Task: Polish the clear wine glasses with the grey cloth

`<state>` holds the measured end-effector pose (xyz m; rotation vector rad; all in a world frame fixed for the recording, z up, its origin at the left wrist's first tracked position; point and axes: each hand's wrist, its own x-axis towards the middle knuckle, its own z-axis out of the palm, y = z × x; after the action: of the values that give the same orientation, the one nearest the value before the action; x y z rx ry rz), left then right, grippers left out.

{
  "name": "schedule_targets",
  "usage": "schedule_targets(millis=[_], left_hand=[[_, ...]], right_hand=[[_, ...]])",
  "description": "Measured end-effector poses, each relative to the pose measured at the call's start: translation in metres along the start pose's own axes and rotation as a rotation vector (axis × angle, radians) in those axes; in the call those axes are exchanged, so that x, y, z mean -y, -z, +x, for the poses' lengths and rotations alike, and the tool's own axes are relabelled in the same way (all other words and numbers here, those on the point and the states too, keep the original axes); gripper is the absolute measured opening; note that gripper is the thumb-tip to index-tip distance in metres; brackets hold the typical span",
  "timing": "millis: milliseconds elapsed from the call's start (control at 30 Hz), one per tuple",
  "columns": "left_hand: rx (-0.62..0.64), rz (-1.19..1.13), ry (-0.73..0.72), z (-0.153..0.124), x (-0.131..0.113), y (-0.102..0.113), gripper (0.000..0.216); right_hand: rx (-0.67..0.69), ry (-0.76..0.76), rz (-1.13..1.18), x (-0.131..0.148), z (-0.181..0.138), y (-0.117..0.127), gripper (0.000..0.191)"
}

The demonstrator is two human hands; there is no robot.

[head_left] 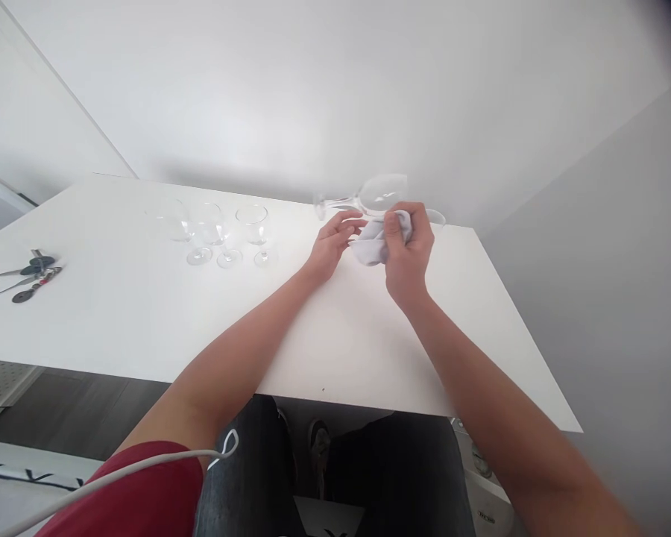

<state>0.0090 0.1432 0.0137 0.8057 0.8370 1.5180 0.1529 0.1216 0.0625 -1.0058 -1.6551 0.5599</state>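
Note:
My right hand [411, 250] is closed around a bunched white cloth [369, 242], thumb pressed on top. Beside it, my left hand [332, 242] has its fingers stretched loosely toward the cloth and apart; whether the fingertips touch it is unclear. Just beyond both hands, a clear wine glass [380, 192] is on its side, foot to the left and bowl to the right. I cannot tell whether it rests on the table. Part of another clear glass [437, 218] shows behind my right hand, mostly hidden.
Left of my hands stand several upright wine glasses, including a nearer one [253, 224]. A bunch of keys [33, 276] lies at the far left of the white table [335, 343]. Walls border the table behind and at right. A white cable [145, 462] crosses my left sleeve.

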Motion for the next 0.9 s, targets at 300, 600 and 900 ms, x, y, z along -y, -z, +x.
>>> schedule_targets(millis=[300, 600, 900], left_hand=[[-0.027, 0.004, -0.021, 0.002, -0.002, -0.006, 0.034], [-0.147, -0.152, -0.103, 0.007, -0.008, -0.002, 0.045], [-0.154, -0.154, -0.028, 0.012, -0.001, 0.001, 0.044]], right_hand=[[0.110, -0.051, 0.208, -0.056, -0.008, -0.019, 0.041], [-0.006, -0.042, -0.045, -0.067, 0.005, -0.007, 0.035], [0.151, -0.034, 0.159, -0.066, -0.003, -0.018, 0.038]])
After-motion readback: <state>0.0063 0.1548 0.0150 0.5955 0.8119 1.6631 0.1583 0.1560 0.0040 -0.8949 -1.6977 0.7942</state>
